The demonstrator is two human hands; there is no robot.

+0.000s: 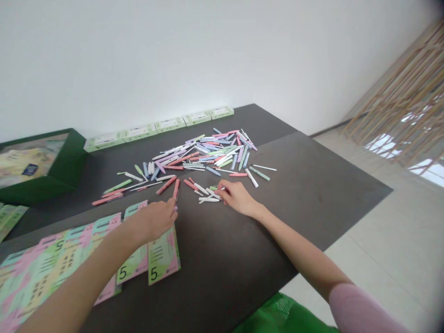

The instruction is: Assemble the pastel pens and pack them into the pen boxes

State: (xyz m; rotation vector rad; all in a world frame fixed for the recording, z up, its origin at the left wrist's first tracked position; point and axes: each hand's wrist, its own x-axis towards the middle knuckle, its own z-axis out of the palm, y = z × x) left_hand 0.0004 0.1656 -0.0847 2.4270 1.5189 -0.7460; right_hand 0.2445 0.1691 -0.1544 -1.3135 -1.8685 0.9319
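My left hand (161,218) is closed around a slim coral pen-like stick (176,188), which points up and away. A bit of purple shows at its fingertips. Under that wrist lie printed cards (163,256), some marked with a 5. My right hand (236,197) pinches at the edge of a small cluster of white pieces (209,199); what its fingers hold is too small to name. A pale green piece (212,188) lies by those fingertips. Beyond both hands spreads a large pile of pastel pen-like sticks (211,150).
Several pale green boxes (138,132) line the wall behind the pile. A dark green box (65,173) with packets inside stands at the left. The dark table (333,185) ends at a right corner above a tiled floor. Green fabric (280,317) shows below the front edge.
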